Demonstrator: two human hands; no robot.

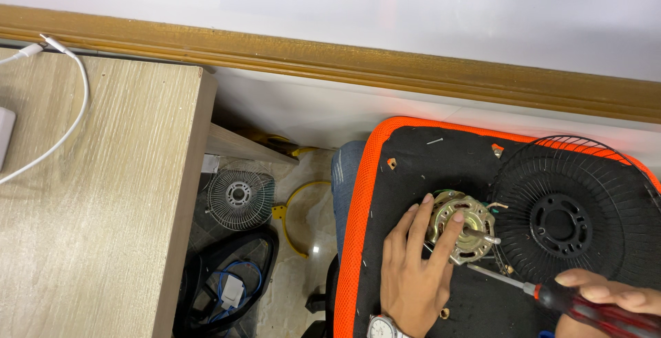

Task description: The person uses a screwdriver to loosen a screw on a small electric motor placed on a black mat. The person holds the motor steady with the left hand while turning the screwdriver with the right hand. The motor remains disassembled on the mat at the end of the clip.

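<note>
My left hand (413, 269) rests its fingers on a small brass-coloured fan motor (465, 226) lying on a black pad with an orange rim (358, 200). My right hand (613, 300) grips a screwdriver (544, 293) with a red and black handle; its metal shaft points up-left and ends just below the motor. A black round fan grille (571, 224) lies right of the motor on the same pad. A wristwatch (382, 325) sits on my left wrist.
A light wooden table (96, 200) with a white cable (76, 114) fills the left. On the floor between table and pad lie a metal wire grille (239, 199), a yellow ring piece (296, 221) and dark parts with blue wire (231, 286). A wooden rail (344, 59) runs along the white wall.
</note>
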